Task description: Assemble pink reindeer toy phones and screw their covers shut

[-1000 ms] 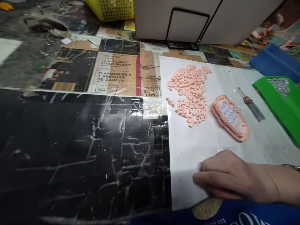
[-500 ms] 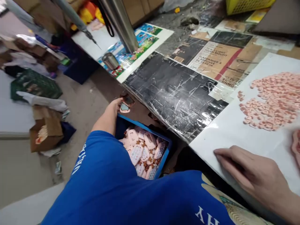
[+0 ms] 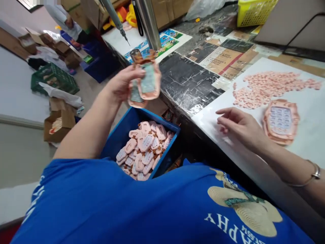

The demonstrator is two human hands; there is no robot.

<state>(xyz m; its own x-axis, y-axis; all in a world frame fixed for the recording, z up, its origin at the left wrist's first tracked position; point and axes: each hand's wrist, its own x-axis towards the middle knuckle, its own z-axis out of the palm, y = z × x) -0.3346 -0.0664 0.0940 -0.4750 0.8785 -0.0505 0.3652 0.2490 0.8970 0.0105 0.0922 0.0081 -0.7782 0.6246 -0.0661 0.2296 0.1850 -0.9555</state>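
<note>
My left hand is closed on two pink plastic toy casings with greenish inner faces, lifted above the blue crate. One casing overlaps the other, and brown bits show at their top edges. In the blue crate lie many similar pink casings, some with keypad faces. Over the near edge of the white board, my right hand has its fingers apart and holds nothing. Beside it on the board rests a pink casing with a pale keypad. Behind is a spread of small pink ring-like pieces.
A screwdriver hangs over the far bench near a metal post and a metal cup. A yellow basket stands at the back. Cardboard boxes, a green crate and another person are at left.
My left hand has risen from beside the blue crate, bringing the casings up. My right hand has lifted a little from the board's edge. The view has shifted, showing more of the crate.
</note>
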